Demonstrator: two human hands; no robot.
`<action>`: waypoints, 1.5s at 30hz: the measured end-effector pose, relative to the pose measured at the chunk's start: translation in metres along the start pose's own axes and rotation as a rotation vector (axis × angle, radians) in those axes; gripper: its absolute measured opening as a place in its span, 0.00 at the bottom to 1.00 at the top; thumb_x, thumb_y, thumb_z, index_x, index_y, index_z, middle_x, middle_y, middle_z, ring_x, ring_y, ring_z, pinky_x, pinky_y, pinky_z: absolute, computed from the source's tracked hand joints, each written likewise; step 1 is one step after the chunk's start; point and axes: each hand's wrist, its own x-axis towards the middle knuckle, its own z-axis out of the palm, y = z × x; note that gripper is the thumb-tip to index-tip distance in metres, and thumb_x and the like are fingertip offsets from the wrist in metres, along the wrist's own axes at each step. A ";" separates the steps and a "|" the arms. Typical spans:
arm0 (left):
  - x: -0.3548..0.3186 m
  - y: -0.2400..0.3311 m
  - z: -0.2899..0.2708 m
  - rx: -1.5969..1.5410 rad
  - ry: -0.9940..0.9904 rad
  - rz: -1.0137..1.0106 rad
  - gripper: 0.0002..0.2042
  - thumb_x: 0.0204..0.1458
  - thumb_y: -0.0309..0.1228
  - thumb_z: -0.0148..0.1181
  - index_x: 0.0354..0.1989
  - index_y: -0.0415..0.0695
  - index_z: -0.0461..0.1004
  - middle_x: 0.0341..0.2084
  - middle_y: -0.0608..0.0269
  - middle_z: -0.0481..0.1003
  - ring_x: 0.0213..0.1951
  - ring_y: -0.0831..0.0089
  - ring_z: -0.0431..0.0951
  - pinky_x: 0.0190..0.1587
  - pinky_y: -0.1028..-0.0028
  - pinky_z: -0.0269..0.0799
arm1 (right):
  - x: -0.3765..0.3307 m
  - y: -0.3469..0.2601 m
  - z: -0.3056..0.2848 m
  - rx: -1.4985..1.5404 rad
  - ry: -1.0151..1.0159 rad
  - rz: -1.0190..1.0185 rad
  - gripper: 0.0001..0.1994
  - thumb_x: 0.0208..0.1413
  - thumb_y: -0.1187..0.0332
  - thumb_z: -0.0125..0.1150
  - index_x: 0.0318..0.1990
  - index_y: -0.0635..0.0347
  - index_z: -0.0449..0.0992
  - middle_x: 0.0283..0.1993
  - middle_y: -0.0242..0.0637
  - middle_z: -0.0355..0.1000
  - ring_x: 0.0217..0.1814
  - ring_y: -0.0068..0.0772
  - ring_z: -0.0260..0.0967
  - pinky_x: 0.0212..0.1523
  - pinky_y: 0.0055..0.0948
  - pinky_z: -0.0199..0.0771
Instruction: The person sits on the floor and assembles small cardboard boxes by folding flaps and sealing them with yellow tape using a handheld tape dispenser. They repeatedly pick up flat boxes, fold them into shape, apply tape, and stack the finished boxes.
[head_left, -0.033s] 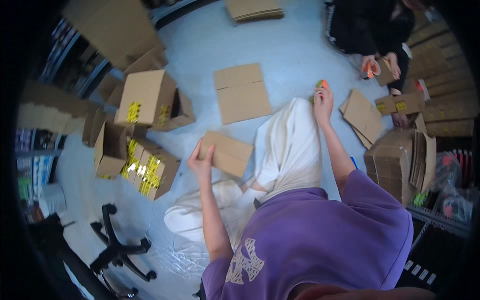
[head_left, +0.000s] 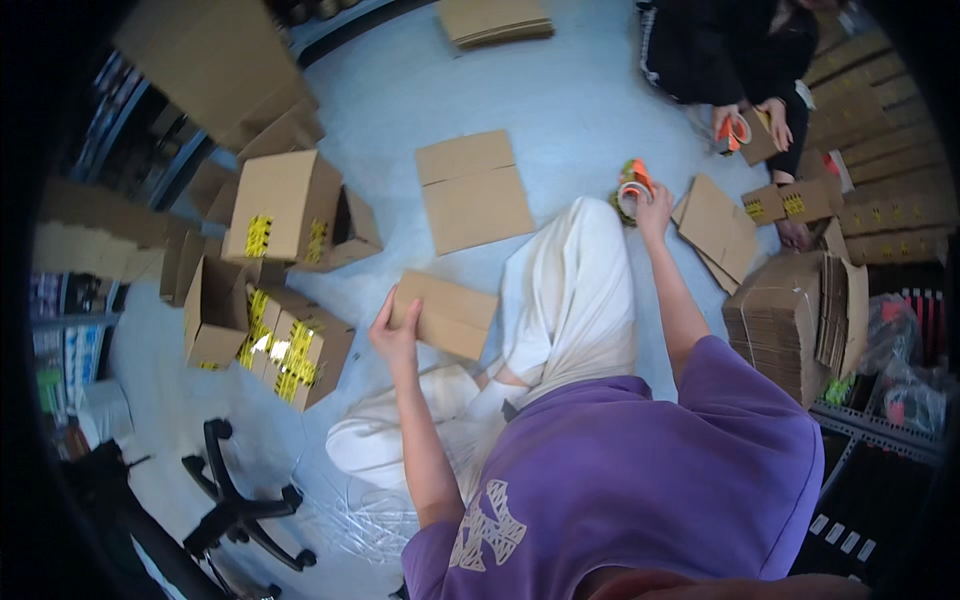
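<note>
My left hand (head_left: 394,335) grips one end of a small, closed cardboard box (head_left: 449,316), thumb on top, above my crossed legs. Beyond my right knee, my right hand (head_left: 655,212) is closed on an orange and green tape dispenser (head_left: 633,188) with a tape roll in it; the fingers are partly hidden. A flat cardboard sheet (head_left: 476,195) with a crosswise slit lies on the floor ahead, between the two hands. Just right of my right hand lie a few flat cardboard pieces (head_left: 716,232).
Cardboard boxes with yellow-black tape (head_left: 297,352) stand at the left, below a larger box (head_left: 283,203). A bundle of flattened cartons (head_left: 777,325) is at the right. A co-worker (head_left: 715,50) at the far right holds another orange dispenser. A black chair base (head_left: 237,500) stands near left.
The tape dispenser has turned in my right hand, so its roll and orange part now show more. My left hand still holds the small box. The whole view has shifted slightly.
</note>
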 end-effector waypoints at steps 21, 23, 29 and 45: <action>-0.017 -0.010 0.010 -0.141 0.052 -0.100 0.22 0.44 0.20 0.68 0.51 0.36 0.76 0.41 0.57 0.79 0.40 0.77 0.77 0.47 0.77 0.73 | -0.054 -0.110 -0.092 1.074 -0.813 0.073 0.32 0.51 0.76 0.62 0.65 0.58 0.59 0.55 0.34 0.67 0.53 0.24 0.67 0.53 0.25 0.71; -0.016 -0.014 0.011 -0.132 0.078 -0.083 0.21 0.42 0.21 0.69 0.49 0.36 0.77 0.41 0.56 0.80 0.40 0.75 0.78 0.47 0.76 0.73 | -0.108 -0.160 -0.091 1.066 -0.918 -0.038 0.33 0.50 0.76 0.62 0.65 0.61 0.59 0.60 0.36 0.64 0.55 0.26 0.67 0.55 0.26 0.69; -0.017 -0.016 0.015 -0.093 0.145 -0.034 0.22 0.41 0.19 0.68 0.49 0.39 0.78 0.42 0.55 0.80 0.41 0.75 0.79 0.48 0.76 0.72 | -0.223 -0.219 -0.065 0.647 -0.774 -0.768 0.32 0.37 0.76 0.67 0.57 0.54 0.74 0.41 0.37 0.64 0.40 0.32 0.65 0.43 0.26 0.68; 0.010 0.028 -0.044 -0.332 -0.308 -0.383 0.13 0.55 0.37 0.62 0.35 0.36 0.82 0.28 0.61 0.81 0.28 0.78 0.77 0.33 0.77 0.72 | -0.247 -0.213 -0.034 0.343 -0.831 -1.064 0.30 0.31 0.75 0.66 0.51 0.48 0.79 0.38 0.40 0.67 0.36 0.38 0.67 0.35 0.31 0.72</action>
